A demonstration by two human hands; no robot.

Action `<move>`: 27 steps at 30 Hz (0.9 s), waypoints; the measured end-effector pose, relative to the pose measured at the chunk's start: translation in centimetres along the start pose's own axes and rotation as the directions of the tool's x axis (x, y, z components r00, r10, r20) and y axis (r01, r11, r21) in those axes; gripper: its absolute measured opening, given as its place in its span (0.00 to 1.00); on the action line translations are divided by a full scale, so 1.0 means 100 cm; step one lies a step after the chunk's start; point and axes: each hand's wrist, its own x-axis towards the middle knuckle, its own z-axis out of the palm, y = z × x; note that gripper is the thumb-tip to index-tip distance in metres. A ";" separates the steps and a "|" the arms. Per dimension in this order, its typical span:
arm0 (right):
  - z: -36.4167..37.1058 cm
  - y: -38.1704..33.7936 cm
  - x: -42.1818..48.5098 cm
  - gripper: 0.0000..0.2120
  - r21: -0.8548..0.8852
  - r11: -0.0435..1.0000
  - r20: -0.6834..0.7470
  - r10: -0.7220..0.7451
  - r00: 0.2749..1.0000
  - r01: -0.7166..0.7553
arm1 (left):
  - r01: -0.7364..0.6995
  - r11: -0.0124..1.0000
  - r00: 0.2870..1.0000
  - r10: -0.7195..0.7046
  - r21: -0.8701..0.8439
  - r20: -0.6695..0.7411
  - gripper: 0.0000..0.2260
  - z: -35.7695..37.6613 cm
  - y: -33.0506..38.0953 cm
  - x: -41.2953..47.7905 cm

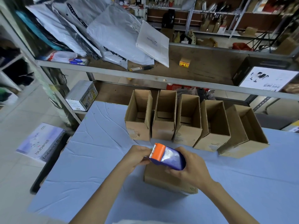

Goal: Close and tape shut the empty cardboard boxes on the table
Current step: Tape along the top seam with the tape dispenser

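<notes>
Several open cardboard boxes [188, 120] stand in a row at the back of the blue-covered table [90, 143], flaps up and empty inside. A closed cardboard box [161, 180] lies flat right in front of me, partly hidden by my hands. Above it my right hand [189, 168] grips a purple tape dispenser [168, 157] with an orange toothed cutter. My left hand [137, 156] pinches at the cutter end of the dispenser, where the tape end is too small to make out.
A metal shelf rail [145, 78] runs just behind the box row, its shelf stacked with plastic mailers [116, 36] and a small yellow box [184, 63]. Printed boxes sit at the left on the floor [40, 143] and under the shelf [80, 98].
</notes>
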 end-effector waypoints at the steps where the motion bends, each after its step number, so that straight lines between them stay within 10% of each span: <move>1: -0.003 -0.002 0.001 0.31 -0.012 1.000 0.026 -0.011 1.000 0.011 | -0.027 0.999 0.999 0.028 0.041 -0.026 0.05 0.001 -0.001 0.000; 27: -0.024 -0.008 -0.004 0.27 -0.231 0.967 0.185 -0.060 0.981 0.103 | -0.013 0.962 0.967 0.082 0.274 -0.243 0.08 0.000 -0.011 0.006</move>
